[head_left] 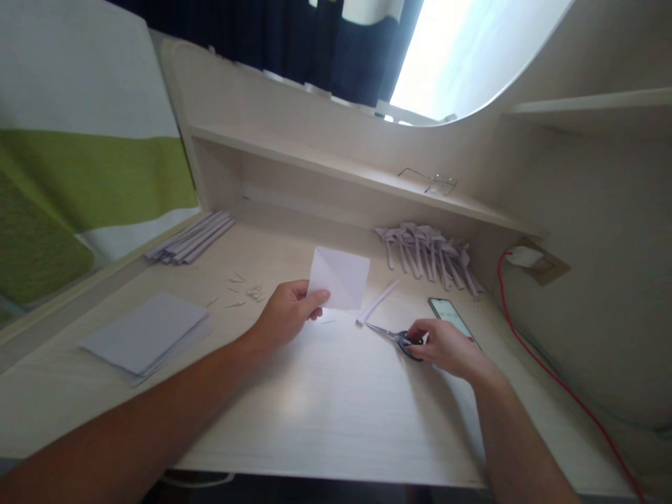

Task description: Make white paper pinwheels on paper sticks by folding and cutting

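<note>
My left hand [290,308] pinches a small white square of paper [342,276] by its lower left corner, held up above the desk. Faint crease lines run across the sheet. At the right, my right hand [444,345] has its fingers curled on the black handles of a pair of scissors [391,334]. The scissors lie low over the desktop with their blades closed and pointing left. Just past the blade tips lies a thin folded paper stick [378,302]. Part of the handles is hidden under my fingers.
A stack of paper sheets [150,332] lies left, paper sticks [194,238] behind it. Small scraps [255,292] dot the desk [325,413]. Folded paper pinwheel-like pieces [428,252] line the back right. A phone [452,318] and red cable [546,374] are right; glasses [441,183] rest on the shelf.
</note>
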Tool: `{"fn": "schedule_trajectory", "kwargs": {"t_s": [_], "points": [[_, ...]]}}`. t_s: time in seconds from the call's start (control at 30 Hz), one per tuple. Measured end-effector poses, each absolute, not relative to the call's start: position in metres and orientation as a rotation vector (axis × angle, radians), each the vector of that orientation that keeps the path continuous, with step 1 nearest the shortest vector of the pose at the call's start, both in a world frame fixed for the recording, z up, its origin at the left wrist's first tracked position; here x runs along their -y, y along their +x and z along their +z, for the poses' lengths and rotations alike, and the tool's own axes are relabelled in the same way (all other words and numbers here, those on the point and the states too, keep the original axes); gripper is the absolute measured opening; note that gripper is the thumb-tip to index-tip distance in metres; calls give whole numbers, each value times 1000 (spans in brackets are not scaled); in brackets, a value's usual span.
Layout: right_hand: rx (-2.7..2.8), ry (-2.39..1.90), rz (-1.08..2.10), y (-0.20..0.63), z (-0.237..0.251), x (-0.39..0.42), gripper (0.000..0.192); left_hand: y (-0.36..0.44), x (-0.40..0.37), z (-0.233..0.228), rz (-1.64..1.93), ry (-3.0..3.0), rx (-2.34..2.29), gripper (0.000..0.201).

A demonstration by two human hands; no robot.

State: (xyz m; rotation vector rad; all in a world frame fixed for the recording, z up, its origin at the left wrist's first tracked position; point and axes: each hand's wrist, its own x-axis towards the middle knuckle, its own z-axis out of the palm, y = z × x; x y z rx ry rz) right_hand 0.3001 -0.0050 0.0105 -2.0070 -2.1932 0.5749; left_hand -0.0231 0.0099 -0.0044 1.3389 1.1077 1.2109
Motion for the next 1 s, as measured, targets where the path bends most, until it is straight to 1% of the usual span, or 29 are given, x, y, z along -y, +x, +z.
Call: {"fn": "schedule_trajectory", "kwargs": {"t_s": [0.1, 0.2, 0.23, 0.33, 0.4, 0.47, 0.5, 0.57, 0.6, 0.63, 0.73, 0.77, 0.87, 1.0], "points": [[2199, -1970, 590, 301, 13, 4, 17, -24, -10, -3, 1214, 1340, -1105, 34], [2066, -1871, 523, 281, 17, 5, 33, -22, -7, -3, 1197, 1361, -1099, 35], [1933, -1712, 590, 269, 17, 5, 36, -21, -5, -3, 1185, 1374, -1094, 35], [1721, -1214, 1079, 229, 14, 3, 47, -18, -2, -6, 1124, 1420, -1066, 36], [1709, -1083, 1250, 211, 11, -2, 39, -17, -1, -8, 1038, 1483, -1048, 36], [1739, -1080, 1309, 205, 8, -6, 32, -18, -2, -9, 975, 1561, -1050, 31], [1749, -1091, 1319, 206, 8, -7, 28, -19, -3, -9, 978, 1597, -1068, 33], [1777, -1108, 1343, 211, 9, -7, 20, -21, -4, -7, 1027, 1647, -1130, 55], [1792, -1109, 1360, 213, 10, -6, 17, -22, -4, -6, 1023, 1667, -1151, 61], [1806, -1111, 1374, 215, 11, -6, 15, -24, -4, -4, 983, 1692, -1153, 58], [1807, -1145, 1369, 214, 15, -4, 17, -25, 0, -1, 783, 1753, -1075, 27], [1788, -1162, 1359, 213, 16, -3, 19, -25, 1, 0, 747, 1758, -1058, 20], [1721, -1194, 1372, 208, 13, -2, 25, -25, 5, 1, 726, 1717, -1066, 16], [1782, -1234, 1393, 206, 4, 2, 26, -26, 5, 0, 645, 1726, -1061, 20]]}}
